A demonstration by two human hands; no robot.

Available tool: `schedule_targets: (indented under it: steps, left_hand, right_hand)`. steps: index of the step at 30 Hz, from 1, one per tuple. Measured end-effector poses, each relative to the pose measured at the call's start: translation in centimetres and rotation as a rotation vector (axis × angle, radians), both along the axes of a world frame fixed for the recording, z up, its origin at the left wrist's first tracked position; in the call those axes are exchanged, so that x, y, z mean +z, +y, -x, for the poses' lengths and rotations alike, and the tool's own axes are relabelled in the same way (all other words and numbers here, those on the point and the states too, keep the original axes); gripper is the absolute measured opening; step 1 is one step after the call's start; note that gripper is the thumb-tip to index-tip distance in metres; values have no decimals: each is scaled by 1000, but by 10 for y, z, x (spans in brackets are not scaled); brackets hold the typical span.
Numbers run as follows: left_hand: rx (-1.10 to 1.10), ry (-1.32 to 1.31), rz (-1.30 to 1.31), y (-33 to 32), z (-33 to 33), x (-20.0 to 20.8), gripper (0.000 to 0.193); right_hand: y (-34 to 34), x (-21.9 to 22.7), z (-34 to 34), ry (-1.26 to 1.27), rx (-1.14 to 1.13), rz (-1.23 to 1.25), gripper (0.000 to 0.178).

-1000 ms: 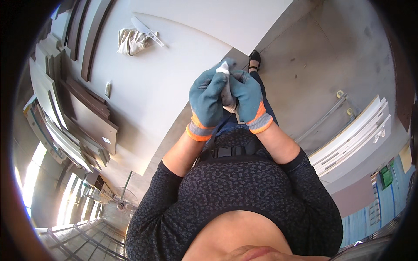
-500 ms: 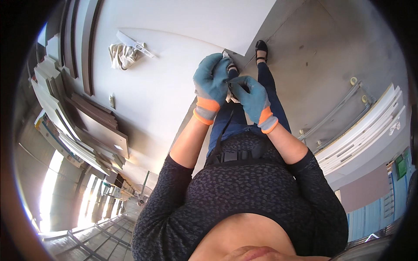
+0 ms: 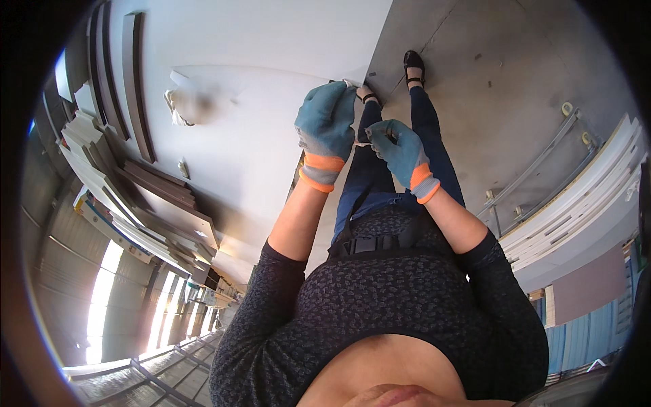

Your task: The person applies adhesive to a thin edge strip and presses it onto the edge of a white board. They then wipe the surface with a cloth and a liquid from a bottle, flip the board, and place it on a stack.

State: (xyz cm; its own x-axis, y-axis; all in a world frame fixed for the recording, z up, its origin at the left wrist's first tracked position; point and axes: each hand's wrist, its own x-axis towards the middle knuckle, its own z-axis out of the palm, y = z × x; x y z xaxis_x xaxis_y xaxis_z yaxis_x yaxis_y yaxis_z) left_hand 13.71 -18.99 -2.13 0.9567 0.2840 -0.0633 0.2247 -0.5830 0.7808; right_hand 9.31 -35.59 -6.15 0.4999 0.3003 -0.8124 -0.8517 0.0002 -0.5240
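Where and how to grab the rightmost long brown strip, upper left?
Probably mid-length on the long brown strip, pinched across its two long edges, coming from its right, the side nearer the left hand. It is long and narrow, so a central grip should balance it best; more dark strips run alongside on its left.

held rag (image 3: 349, 83) partly hidden, cloth (image 3: 179, 108) blurred

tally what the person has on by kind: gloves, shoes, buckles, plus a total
Blue gloves: 2
Black shoes: 2, one partly hidden
Black buckle: 1
Total: 5
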Motion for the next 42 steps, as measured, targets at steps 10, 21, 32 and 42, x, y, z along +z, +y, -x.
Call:
schedule_targets:
  steps: [10,21,32,42]
  left_hand:
    - [-97,-59,-1,2,-4,-2,27]
    - [-246,-26,-7,8,-17,6,30]
    - [-462,106,-444,4,-33,20,30]
    - [-381,73,-251,16,-29,13,28]
  right_hand:
    - [-10,-13,5,10,-16,15,16]
    - [-20,-18,3,75,-69,-14,15]
    - [-22,-24,3,76,-87,-14,14]
    - [-22,-18,-6,100,-60,-8,14]
